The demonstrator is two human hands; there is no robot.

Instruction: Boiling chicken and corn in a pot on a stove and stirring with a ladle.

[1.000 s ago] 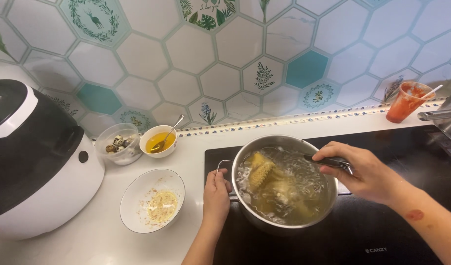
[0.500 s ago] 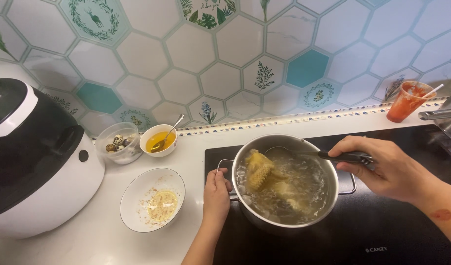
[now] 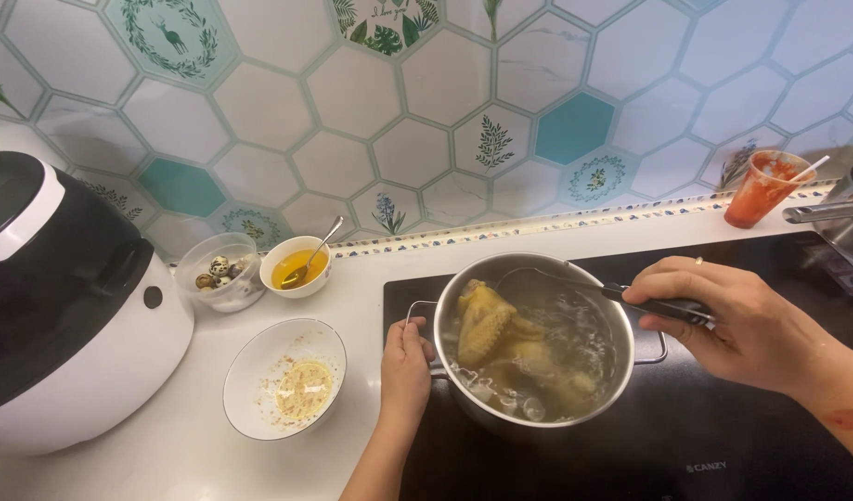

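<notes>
Our left hand [image 3: 405, 364] clamps the pot's [image 3: 534, 419] left handle on the black hob [image 3: 723, 436]; our right hand [image 3: 723, 320] grips the ladle [image 3: 663, 306] over its right rim. Open worktop [image 3: 167, 464] lies left, beside the bowl [image 3: 283, 390].

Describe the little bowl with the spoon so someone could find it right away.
Start at the big black-and-white cooker on the left of the white counter. Just right of it, against the tiled wall, sit two small bowls. It is the white bowl holding yellow liquid and a metal spoon; its neighbour is clear, holding speckled eggs.
</notes>
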